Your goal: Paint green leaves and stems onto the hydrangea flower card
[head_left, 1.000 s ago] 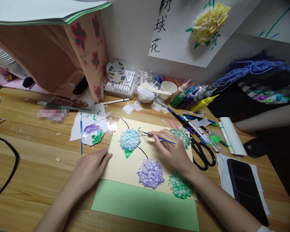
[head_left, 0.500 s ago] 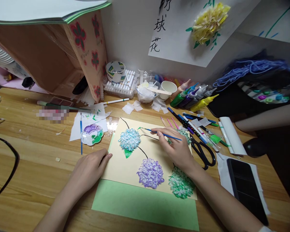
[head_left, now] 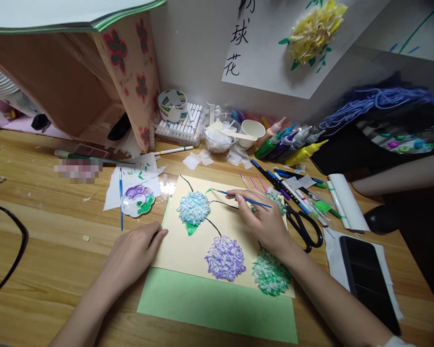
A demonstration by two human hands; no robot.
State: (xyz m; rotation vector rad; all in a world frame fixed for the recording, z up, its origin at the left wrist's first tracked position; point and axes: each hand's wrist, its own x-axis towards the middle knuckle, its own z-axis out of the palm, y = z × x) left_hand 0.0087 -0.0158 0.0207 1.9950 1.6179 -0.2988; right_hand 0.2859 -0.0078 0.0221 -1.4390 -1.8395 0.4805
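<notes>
My right hand [head_left: 262,217] pinches a thin blue paintbrush [head_left: 251,198] whose tip touches the cream paper [head_left: 181,250] near its top edge, at a small green painted stroke [head_left: 208,191]. My left hand [head_left: 139,246] lies loosely bent at the paper's left edge, with thumb and finger tips touching it and nothing gripped. Raised textured flowers sit on the sheet: a blue one [head_left: 194,208] with a green leaf [head_left: 191,228], a purple one [head_left: 224,259] and a green one [head_left: 271,273]. Another greenish flower is partly behind my right hand. Black stem lines run between them.
Green paper [head_left: 217,303] lies under the cream sheet. To the left are a flower-shaped paint palette [head_left: 132,205] and a second blue brush [head_left: 121,197]. Black scissors [head_left: 305,231], several pens and a black case [head_left: 369,284] lie right. Paint bottles [head_left: 305,153] and a paper cup [head_left: 252,131] stand behind.
The brush tip has shifted very slightly, and the green stroke by it looks a little longer. My left hand stays in place.
</notes>
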